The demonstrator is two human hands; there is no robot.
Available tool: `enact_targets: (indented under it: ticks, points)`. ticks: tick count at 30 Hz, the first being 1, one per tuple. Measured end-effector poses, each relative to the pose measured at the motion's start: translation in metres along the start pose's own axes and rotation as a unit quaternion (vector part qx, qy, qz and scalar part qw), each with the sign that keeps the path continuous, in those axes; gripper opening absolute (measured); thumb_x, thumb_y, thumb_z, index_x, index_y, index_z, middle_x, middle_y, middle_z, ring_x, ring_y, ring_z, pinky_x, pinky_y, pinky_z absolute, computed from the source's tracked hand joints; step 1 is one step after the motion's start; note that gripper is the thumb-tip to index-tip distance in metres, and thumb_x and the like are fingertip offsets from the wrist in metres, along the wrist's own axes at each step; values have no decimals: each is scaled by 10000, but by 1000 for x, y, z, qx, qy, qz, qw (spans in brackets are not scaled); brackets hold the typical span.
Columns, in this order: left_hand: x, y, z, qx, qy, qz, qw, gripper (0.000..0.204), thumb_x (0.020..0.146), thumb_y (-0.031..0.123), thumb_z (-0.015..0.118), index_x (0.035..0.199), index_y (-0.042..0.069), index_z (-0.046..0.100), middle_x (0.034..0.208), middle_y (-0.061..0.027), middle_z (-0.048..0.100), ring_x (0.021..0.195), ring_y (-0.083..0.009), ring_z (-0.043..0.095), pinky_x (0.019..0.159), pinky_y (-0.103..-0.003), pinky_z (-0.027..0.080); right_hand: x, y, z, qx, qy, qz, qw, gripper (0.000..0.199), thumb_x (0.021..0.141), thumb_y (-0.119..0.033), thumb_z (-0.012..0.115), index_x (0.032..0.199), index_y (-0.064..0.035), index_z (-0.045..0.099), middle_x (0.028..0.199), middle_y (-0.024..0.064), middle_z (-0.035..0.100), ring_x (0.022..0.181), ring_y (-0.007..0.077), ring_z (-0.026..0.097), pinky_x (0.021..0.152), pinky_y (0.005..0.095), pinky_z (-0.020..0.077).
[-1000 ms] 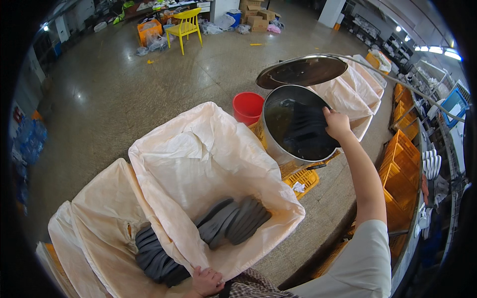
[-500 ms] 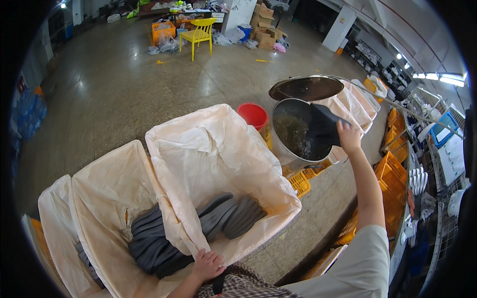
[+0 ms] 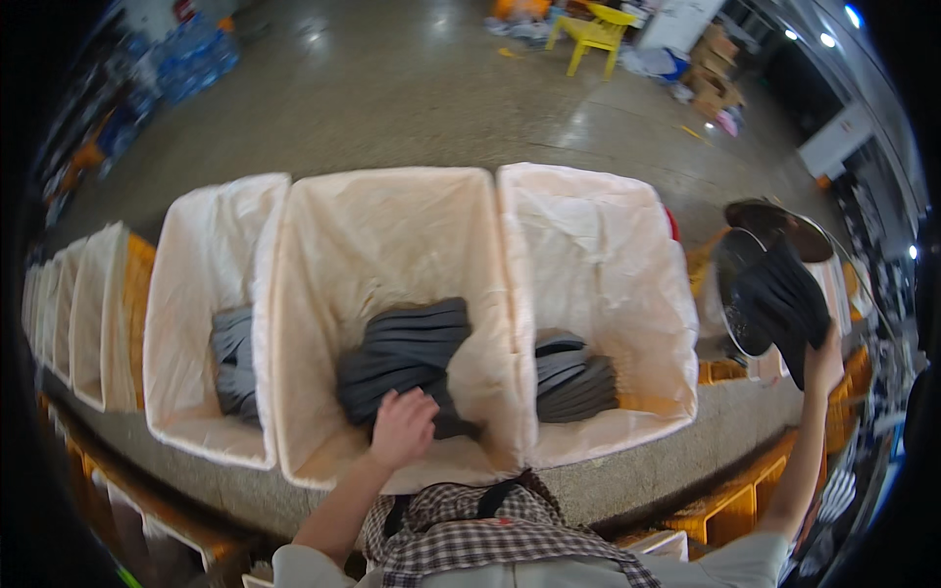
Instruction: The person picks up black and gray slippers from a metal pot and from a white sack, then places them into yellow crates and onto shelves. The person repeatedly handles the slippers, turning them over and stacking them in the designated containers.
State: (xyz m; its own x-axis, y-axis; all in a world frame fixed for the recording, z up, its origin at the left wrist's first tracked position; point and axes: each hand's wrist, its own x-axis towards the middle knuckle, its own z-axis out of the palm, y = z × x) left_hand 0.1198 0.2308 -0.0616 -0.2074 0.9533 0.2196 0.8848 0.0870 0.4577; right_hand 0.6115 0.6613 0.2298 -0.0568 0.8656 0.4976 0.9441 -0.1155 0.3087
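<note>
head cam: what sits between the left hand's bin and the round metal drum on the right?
One more cream-lined bin, holding a stack of dark grey folded pieces. The left hand rests on the middle bin's stack; the drum lies beyond. Head view.

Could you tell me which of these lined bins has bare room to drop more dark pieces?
The right bin is bare behind its small stack; the middle bin is bare toward its far wall. Its near end is crowded by the pile under the left hand.
</note>
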Motion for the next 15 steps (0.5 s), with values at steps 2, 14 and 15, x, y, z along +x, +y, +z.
enact_targets:
  ticks: [2, 14, 15]
  points:
    - [-9, -41, -29, 40, 62, -98, 992, 341, 696, 111, 650, 1030, 72, 588, 1131, -117, 578, 1166, -330, 479, 977, -529, 323, -15, -34, -20, 43, 41, -18, 998, 690, 760, -189, 689, 1370, -198, 368, 1186, 151, 586, 983, 371, 606, 766, 467, 503]
    - [-75, -185, -84, 216, 21, -411, 885, 773, 736, 237, 690, 1390, 52, 321, 1412, -203, 354, 1318, -357, 339, 1067, -541, 261, -174, -476, -38, 399, -66, -434, 805, 683, 581, -125, 758, 1219, -85, 518, 1045, 135, 618, 905, 310, 621, 749, 402, 512]
    - [-76, -188, -82, 215, 21, -411, 886, 766, 746, 244, 686, 1390, 54, 316, 1405, -200, 362, 1267, -355, 398, 1053, -532, 282, -191, -512, -31, 417, -55, -474, 774, 671, 575, -125, 758, 1203, -89, 523, 1051, 126, 617, 917, 298, 621, 754, 394, 510]
